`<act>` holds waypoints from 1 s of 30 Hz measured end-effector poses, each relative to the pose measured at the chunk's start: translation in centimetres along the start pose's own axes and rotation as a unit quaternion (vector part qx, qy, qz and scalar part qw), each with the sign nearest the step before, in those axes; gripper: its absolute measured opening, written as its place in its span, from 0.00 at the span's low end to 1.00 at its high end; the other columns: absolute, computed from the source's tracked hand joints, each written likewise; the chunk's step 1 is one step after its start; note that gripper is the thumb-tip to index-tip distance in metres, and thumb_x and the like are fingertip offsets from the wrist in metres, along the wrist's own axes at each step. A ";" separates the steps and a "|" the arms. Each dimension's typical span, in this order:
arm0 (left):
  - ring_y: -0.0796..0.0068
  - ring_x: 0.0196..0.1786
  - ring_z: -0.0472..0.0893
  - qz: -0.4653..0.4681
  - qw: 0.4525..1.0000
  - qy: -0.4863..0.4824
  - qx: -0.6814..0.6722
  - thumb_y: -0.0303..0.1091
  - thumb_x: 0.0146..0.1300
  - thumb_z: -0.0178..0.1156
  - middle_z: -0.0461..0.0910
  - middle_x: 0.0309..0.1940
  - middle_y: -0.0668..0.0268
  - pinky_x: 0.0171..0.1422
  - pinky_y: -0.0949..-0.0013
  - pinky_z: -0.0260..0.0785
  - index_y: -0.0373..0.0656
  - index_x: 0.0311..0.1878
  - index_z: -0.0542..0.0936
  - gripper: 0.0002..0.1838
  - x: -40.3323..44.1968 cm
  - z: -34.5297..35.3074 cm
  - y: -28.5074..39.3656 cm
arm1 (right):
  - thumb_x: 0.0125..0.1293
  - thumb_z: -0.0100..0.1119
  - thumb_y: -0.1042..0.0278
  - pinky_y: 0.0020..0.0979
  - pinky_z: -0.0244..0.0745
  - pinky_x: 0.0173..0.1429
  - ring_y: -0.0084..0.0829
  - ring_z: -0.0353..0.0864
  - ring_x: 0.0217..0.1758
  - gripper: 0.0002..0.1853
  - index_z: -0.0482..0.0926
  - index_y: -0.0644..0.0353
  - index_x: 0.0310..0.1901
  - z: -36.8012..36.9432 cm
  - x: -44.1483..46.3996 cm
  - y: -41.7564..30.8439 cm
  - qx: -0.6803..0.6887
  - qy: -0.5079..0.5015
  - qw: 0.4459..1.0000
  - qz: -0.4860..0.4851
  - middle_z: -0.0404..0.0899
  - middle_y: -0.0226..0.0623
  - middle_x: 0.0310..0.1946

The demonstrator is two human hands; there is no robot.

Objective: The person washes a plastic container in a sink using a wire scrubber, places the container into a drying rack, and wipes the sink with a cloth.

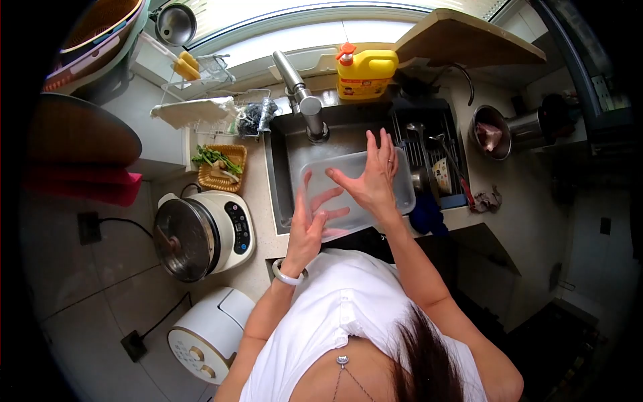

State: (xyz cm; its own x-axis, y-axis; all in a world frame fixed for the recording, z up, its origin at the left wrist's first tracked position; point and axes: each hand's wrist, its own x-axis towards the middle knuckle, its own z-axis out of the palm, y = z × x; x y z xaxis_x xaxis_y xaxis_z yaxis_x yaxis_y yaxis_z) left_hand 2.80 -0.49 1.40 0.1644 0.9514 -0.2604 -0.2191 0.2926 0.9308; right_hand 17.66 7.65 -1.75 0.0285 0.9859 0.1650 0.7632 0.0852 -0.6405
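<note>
A clear, frosted plastic container (pixel 347 165) is held over the near part of the sink (pixel 274 181). My left hand (pixel 307 230) grips it from the left side, with its fingers showing blurred through the plastic underneath. Over the container's right part lies my right hand (pixel 374 182), fingers stretched out and thumb spread away. I cannot tell whether the right palm presses on the plastic or hovers just above it. Behind the container stands the grey pull-out faucet (pixel 309 107).
Right of the sink basin, a dark rack (pixel 410 127) holds ladles and a patterned bowl (pixel 441 175). A yellow jug (pixel 367 74) stands behind the sink. To the left are a basket of greens (pixel 221 167) and a lidded electric cooker (pixel 207 234). A metal pot (pixel 491 132) holds meat.
</note>
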 end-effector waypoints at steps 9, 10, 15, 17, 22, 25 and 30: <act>0.56 0.55 0.80 0.015 1.000 0.027 0.005 0.22 0.70 0.42 0.66 0.64 0.47 0.47 0.63 0.84 0.52 0.77 0.36 0.39 -0.2 0.7 -0.9 | 0.44 0.75 0.43 0.54 0.36 0.77 0.55 0.43 0.77 0.54 0.60 0.64 0.68 0.0 -0.4 1.8 0.018 -0.020 0.999 0.017 0.52 0.57 0.71; 0.56 0.55 0.81 0.029 0.999 0.030 0.007 0.21 0.69 0.41 0.63 0.67 0.48 0.46 0.63 0.84 0.51 0.77 0.36 0.38 -0.1 1.2 -1.0 | 0.44 0.75 0.43 0.54 0.35 0.77 0.56 0.42 0.77 0.53 0.61 0.64 0.68 0.0 -0.5 0.7 0.026 -0.031 0.999 -0.009 0.53 0.57 0.71; 0.56 0.54 0.81 0.025 0.999 0.036 -0.014 0.19 0.68 0.39 0.61 0.68 0.48 0.46 0.63 0.85 0.50 0.77 0.37 0.38 0.2 1.0 -1.2 | 0.44 0.75 0.46 0.54 0.34 0.78 0.57 0.43 0.77 0.50 0.64 0.65 0.66 1.0 0.1 0.2 0.074 -0.013 0.997 -0.017 0.55 0.56 0.70; 0.57 0.54 0.81 0.014 0.999 0.036 -0.014 0.19 0.68 0.38 0.65 0.65 0.48 0.46 0.63 0.84 0.51 0.77 0.36 0.38 0.4 0.8 -1.3 | 0.43 0.75 0.46 0.54 0.34 0.78 0.57 0.43 0.77 0.50 0.64 0.65 0.66 1.7 0.0 0.6 0.074 -0.021 0.997 -0.019 0.55 0.56 0.70; 0.59 0.54 0.82 0.008 0.998 0.054 0.008 0.21 0.70 0.39 0.68 0.63 0.48 0.46 0.64 0.84 0.52 0.77 0.35 0.38 0.2 1.2 -1.3 | 0.45 0.75 0.48 0.54 0.34 0.78 0.56 0.44 0.77 0.46 0.66 0.61 0.65 2.2 -0.2 -1.2 0.089 -0.029 0.995 -0.046 0.56 0.55 0.69; 0.60 0.56 0.80 0.002 0.998 0.064 -0.017 0.21 0.69 0.41 0.67 0.63 0.47 0.48 0.66 0.83 0.51 0.77 0.36 0.38 0.1 0.6 -0.9 | 0.46 0.74 0.50 0.54 0.34 0.78 0.56 0.45 0.77 0.45 0.67 0.60 0.65 2.3 0.3 0.1 0.087 -0.031 0.995 -0.046 0.57 0.53 0.69; 0.61 0.62 0.75 0.061 0.995 0.083 0.001 0.22 0.68 0.44 0.67 0.63 0.46 0.59 0.65 0.76 0.47 0.77 0.39 0.39 0.5 -0.3 -1.5 | 0.44 0.74 0.54 0.56 0.32 0.77 0.56 0.41 0.78 0.46 0.65 0.59 0.66 2.2 -1.7 -2.8 0.121 -0.091 0.984 -0.090 0.52 0.53 0.72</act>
State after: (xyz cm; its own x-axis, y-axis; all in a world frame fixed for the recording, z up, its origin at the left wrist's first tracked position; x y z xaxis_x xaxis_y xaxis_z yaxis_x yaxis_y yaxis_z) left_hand 2.96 -0.38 -0.18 -0.0249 0.9826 -0.1840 -0.2250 0.1738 0.9587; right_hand 14.08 6.10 -1.91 -0.2255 0.9595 0.1691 0.5682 0.2705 -0.7771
